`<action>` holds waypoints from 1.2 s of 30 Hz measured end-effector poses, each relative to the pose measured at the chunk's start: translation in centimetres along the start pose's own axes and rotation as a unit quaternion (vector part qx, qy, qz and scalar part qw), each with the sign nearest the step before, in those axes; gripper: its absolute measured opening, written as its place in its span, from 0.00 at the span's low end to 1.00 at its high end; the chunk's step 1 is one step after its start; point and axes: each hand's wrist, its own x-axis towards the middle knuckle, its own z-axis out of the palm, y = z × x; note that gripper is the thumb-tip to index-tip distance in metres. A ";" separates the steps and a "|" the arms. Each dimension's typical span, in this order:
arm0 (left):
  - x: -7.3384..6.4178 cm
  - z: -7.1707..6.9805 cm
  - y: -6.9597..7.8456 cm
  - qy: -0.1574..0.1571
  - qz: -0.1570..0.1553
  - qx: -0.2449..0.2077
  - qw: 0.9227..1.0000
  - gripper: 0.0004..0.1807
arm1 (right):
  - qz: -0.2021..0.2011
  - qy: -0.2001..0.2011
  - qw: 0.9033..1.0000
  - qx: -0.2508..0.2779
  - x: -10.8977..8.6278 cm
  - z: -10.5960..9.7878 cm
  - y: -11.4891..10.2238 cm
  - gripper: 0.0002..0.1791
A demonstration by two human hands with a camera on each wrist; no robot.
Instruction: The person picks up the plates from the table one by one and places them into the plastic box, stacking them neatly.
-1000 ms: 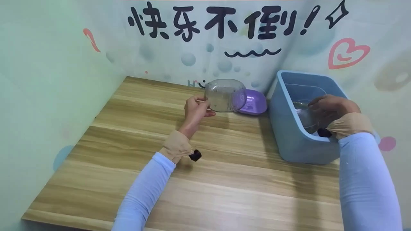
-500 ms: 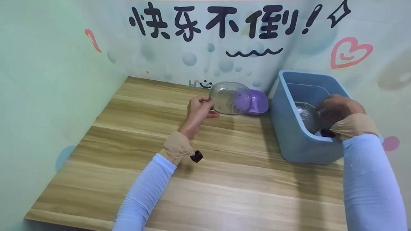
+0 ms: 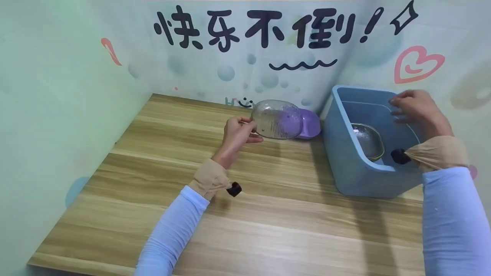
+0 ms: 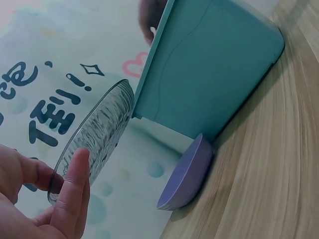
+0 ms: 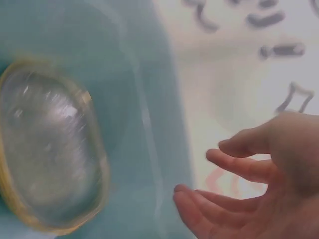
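Note:
A clear glass dish (image 3: 274, 120) with a ribbed texture hangs above the table, its left edge pinched between the thumb and fingers of my left hand (image 3: 239, 132). Over the right side of the blue bin (image 3: 356, 180) my right hand (image 3: 420, 109) is raised, fingers loosely bent and holding nothing. Inside the bin a second clear dish (image 3: 367, 142) with a yellowish rim leans at the near left; the right wrist view shows this dish (image 5: 55, 149) apart from the fingers. Behind the held dish stands a purple bowl (image 3: 310, 124), partly covered by it in the head view.
The wooden table (image 3: 245, 214) meets a printed wall sheet (image 3: 215, 76) at the back. The bin's tall walls rise at the right rear, with the purple bowl beside its left wall. A pale green wall (image 3: 57, 115) borders the left.
My right hand has let go of the dish in the bin and moved up and to the right. The left hand's dish shifted slightly right and down, then stayed nearly still.

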 end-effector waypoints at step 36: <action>-4.0 2.8 2.7 -0.046 0.056 -0.058 0.996 0.12 | -0.176 -0.043 0.953 0.244 -7.6 16.9 -9.2 0.18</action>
